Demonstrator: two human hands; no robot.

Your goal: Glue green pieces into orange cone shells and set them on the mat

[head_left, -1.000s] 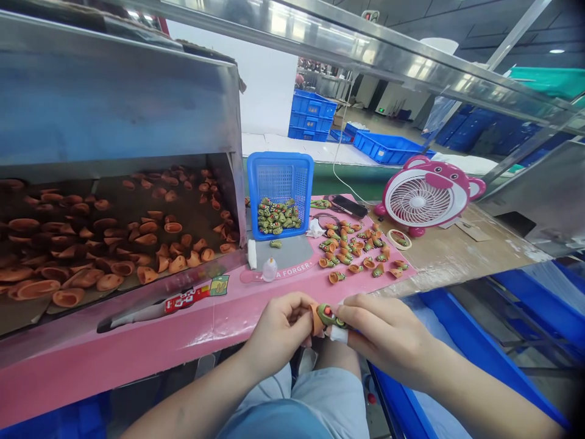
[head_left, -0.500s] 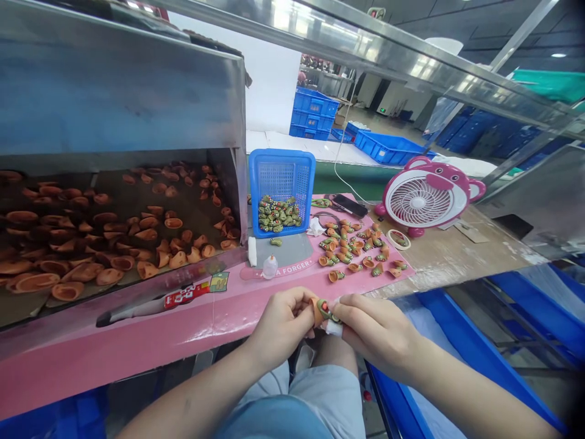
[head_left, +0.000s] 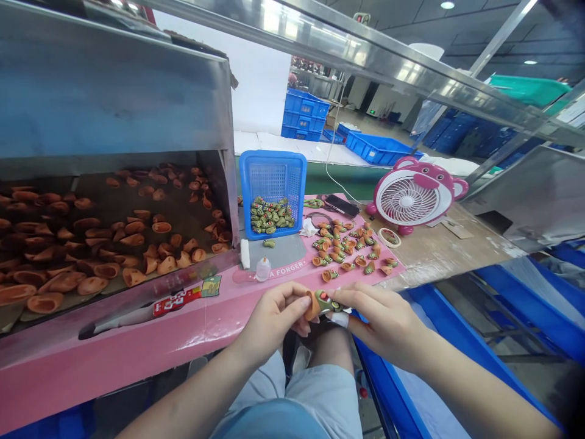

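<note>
Above my lap, at the table's front edge, both hands hold one small piece (head_left: 321,302) with an orange cup-shaped end and a green, red-dotted end. My left hand (head_left: 280,311) pinches the orange end between thumb and fingers. My right hand (head_left: 377,317) grips the green end, with a white wrap on one finger. Beyond them, similar orange-and-green pieces (head_left: 338,253) lie spread on the pink mat (head_left: 219,326). A blue basket (head_left: 273,157) leans upright with many green pieces (head_left: 272,216) in it. One loose green piece (head_left: 269,243) lies before it.
On the left, a metal housing (head_left: 114,103) stands over many orange cups (head_left: 107,270). A small clear bottle (head_left: 262,269) and a white stick (head_left: 245,253) are near the basket. Behind the pieces are a phone (head_left: 342,205), a tape roll (head_left: 389,238) and a pink fan (head_left: 406,201).
The camera view has shifted slightly, so the table things appear further left. Both hands still hold the piece, whose green end now shows more between them.
</note>
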